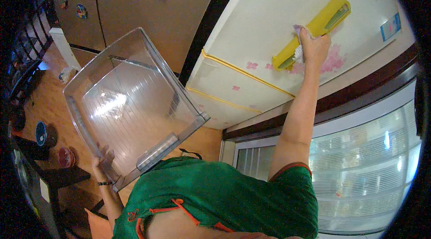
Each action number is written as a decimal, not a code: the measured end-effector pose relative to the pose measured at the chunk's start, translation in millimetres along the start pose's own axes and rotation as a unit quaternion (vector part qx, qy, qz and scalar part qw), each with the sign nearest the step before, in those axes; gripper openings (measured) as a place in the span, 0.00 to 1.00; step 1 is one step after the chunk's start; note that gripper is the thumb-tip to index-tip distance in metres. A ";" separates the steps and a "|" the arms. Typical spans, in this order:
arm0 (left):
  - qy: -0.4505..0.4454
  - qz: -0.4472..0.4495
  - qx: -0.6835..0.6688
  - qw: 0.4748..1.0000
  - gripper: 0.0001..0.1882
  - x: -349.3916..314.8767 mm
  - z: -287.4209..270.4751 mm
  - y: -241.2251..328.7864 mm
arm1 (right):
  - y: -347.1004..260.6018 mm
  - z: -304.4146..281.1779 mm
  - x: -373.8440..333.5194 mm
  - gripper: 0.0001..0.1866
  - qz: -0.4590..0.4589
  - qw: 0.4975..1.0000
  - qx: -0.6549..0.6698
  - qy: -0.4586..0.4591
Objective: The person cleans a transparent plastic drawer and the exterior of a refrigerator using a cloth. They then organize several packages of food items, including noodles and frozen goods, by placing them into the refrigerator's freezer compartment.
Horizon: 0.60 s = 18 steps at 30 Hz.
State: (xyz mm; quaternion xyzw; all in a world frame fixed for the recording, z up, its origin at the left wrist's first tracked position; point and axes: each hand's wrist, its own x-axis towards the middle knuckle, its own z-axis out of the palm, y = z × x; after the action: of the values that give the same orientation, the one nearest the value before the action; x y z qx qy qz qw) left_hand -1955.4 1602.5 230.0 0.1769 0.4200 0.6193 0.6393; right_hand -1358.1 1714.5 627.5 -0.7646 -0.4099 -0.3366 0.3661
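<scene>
Brown wooden flooring [50, 88] shows around a clear plastic bin [130, 104] at left, liable to tip should the left hand's [101, 162] corner-gripping fingers slacken, while upper right the right hand's [315, 49] fingers clench crumpled white cloth [298, 55] against a yellow handle [322, 19].

Window [359, 167]: your brightest area, its right side washing out to bluish white.
Drawer [148, 117]: a hard white glare streak lies across its clear plastic, on your left.
Fridge [251, 28]: pale and evenly lit before you.
Basin [41, 133]: you see a soft shadow on its right.
Railing [39, 28]: dim, hard for you to make out.
Rim: black corners; straight edges bend around you.
Grain: coloured speckle in your dark areas.
</scene>
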 end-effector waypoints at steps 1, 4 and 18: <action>-0.009 0.000 0.005 1.000 0.42 0.7 -0.1 1.3 | 1.6 -0.5 1.1 0.39 -0.001 1.000 -0.010 -0.003; -0.025 -0.003 0.013 1.000 0.41 0.0 0.2 2.6 | 3.8 -6.2 -10.4 0.31 -0.041 0.995 -0.026 0.082; -0.003 -0.022 -0.006 1.000 0.39 -0.9 3.5 6.4 | -135.5 73.7 45.1 0.26 -0.334 0.873 -0.154 0.319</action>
State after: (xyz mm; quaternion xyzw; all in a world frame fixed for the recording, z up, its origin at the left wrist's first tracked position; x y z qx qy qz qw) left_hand -1956.7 1603.8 237.1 0.1656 0.4178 0.6069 0.6556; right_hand -1440.9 1846.9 665.6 -0.4799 -0.4451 -0.7233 0.2199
